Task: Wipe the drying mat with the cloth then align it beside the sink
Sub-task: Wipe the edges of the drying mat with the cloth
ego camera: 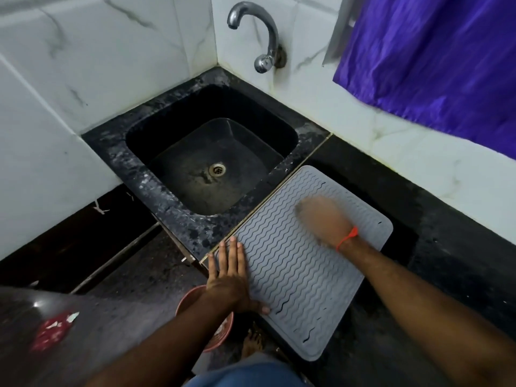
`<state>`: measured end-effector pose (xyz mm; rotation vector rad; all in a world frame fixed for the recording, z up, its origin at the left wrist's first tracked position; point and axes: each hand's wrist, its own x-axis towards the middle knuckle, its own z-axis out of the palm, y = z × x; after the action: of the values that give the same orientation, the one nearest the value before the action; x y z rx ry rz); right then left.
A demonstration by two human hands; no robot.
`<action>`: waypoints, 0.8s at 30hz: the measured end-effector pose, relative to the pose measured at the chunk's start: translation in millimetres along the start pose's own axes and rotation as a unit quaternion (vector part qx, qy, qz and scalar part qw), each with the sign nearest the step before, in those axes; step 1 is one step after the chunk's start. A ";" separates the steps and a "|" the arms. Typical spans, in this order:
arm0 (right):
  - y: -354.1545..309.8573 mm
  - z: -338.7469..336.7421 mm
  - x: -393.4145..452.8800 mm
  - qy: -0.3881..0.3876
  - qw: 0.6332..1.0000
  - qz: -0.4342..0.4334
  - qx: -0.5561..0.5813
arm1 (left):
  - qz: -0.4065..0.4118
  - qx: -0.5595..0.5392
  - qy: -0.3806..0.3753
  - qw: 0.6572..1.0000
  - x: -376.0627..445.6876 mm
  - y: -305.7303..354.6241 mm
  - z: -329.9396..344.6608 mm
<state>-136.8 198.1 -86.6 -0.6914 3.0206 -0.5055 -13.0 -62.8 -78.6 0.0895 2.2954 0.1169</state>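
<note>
A grey drying mat [293, 277] with wavy ridges lies on the black counter, its long left edge along the seam beside the sink [139, 177]. My left hand [229, 272] presses flat on the mat's near left edge, fingers straight, thumb at the front edge. My right hand [324, 219] is over the mat's far half and smeared by motion blur. A faint dark smudge shows at its fingertips. No cloth can be made out, and the blur hides how the fingers lie.
The black sink basin has a metal drain and a curved chrome tap [268, 37] on the wall above. A purple curtain [435, 60] hangs at the back right. The dark counter [452, 261] stretches right of the mat. A pink bowl [190, 301] sits below my left forearm.
</note>
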 end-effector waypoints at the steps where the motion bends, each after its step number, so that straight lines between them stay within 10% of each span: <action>1: 12.6 -4.5 8.5 0.003 1.000 0.028 -0.005 | 0.001 0.000 0.000 1.000 0.4 0.0 0.2; 15: 54.6 -29.8 63.6 -0.009 0.963 0.263 -0.048 | 0.013 -0.022 0.012 1.000 0.9 -5.1 4.8; 24: -76.9 -9.8 -38.1 -0.037 0.994 0.075 0.077 | 0.038 -0.012 0.086 0.996 -4.3 -10.4 12.1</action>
<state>-70.5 151.9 -56.1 -0.4610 2.8966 -0.6821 -1.4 -72.9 -84.7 0.1588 2.4621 0.1991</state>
